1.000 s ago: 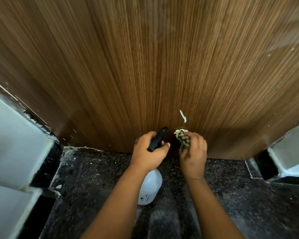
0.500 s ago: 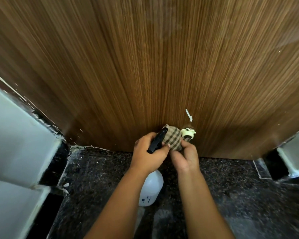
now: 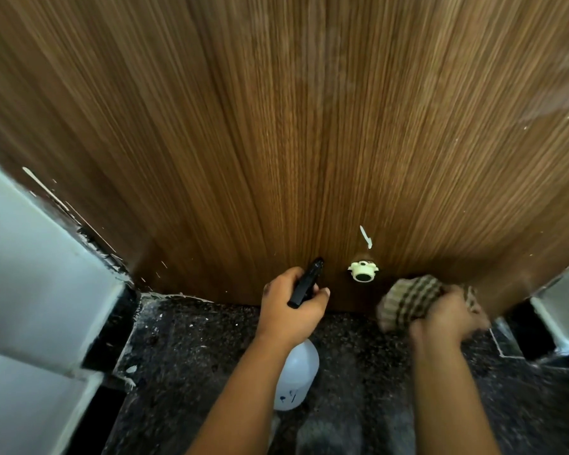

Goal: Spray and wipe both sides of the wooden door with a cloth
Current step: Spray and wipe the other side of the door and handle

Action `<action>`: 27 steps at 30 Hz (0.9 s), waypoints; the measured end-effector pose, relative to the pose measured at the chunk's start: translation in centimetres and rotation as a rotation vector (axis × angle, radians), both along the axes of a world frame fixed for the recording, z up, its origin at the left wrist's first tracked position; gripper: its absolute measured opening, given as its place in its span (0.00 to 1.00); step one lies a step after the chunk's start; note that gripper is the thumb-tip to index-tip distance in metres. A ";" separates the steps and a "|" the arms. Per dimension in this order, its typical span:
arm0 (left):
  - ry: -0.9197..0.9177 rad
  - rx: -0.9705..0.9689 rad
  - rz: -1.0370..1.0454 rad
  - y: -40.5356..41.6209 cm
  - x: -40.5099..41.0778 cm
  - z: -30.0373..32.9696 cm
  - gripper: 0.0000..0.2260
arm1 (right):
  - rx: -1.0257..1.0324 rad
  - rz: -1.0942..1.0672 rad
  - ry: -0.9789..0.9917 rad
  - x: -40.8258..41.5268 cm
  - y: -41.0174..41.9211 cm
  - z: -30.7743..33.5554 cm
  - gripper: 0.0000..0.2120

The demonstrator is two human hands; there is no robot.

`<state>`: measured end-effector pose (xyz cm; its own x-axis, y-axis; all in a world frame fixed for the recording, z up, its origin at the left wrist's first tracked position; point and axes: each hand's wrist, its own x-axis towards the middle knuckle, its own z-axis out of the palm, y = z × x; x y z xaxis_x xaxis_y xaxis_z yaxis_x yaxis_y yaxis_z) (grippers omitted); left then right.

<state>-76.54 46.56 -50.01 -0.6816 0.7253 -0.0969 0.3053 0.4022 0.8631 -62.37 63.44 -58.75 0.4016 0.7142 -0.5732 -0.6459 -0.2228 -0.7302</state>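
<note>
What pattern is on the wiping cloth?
The cloth is checked, beige with dark brown lines; head view, though blurred.

The right hand now sits well to the right of where it was, carrying the checked cloth along the bottom edge of the wooden door. The cream door stopper is now fully uncovered, apart from the cloth.

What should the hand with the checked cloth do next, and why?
Probably sweep the brown checked cloth leftward along the bottom of the wooden door. The right hand holds it at the door's lower right, while the white paint streak above the cream round door stopper remains unwiped.
</note>
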 end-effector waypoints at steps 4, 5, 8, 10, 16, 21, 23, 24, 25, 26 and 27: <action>-0.015 -0.013 -0.005 0.4 0.7 -0.2 0.08 | 0.305 0.299 -0.464 -2.3 -4.0 2.1 0.29; -0.016 -0.017 -0.010 0.5 0.8 -0.2 0.08 | 0.415 0.430 -0.594 -3.0 -5.3 1.8 0.32; -0.023 -0.035 -0.016 0.5 0.9 -0.3 0.08 | 0.756 0.665 -0.973 -3.2 -6.9 0.0 0.32; -0.028 -0.043 -0.008 0.5 0.9 -0.3 0.08 | 0.910 0.712 -1.145 -2.6 -6.0 -0.9 0.27; -0.001 -0.032 -0.024 1.0 1.3 -0.3 0.09 | 0.920 0.766 -1.345 -1.5 -3.6 -1.7 0.17; -0.025 -0.049 -0.039 1.2 1.3 -0.9 0.09 | 0.857 0.600 -1.140 -2.2 -4.3 -2.0 0.09; -0.019 -0.055 -0.037 1.1 1.3 -1.2 0.08 | 0.858 0.545 -1.084 -2.6 -4.7 -0.9 0.11; -0.016 -0.058 -0.036 1.1 1.3 -1.3 0.08 | 0.857 0.533 -1.068 -2.8 -4.8 -0.6 0.14; -0.015 -0.056 -0.035 1.1 1.2 -1.3 0.07 | 0.850 0.542 -1.064 -2.9 -4.8 -0.5 0.18; -0.015 -0.052 -0.033 1.1 1.0 -1.3 0.08 | 0.844 0.575 -1.068 -3.0 -4.8 -0.6 0.21; -0.017 -0.051 -0.029 1.1 0.9 -1.3 0.08 | 0.851 0.617 -1.092 -3.0 -4.6 -0.8 0.22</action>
<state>-75.69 47.66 -51.32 -0.6581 0.7388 -0.1455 0.3033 0.4370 0.8468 -65.38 58.82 -59.57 -0.1333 0.8795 0.4569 0.3155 0.4747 -0.8217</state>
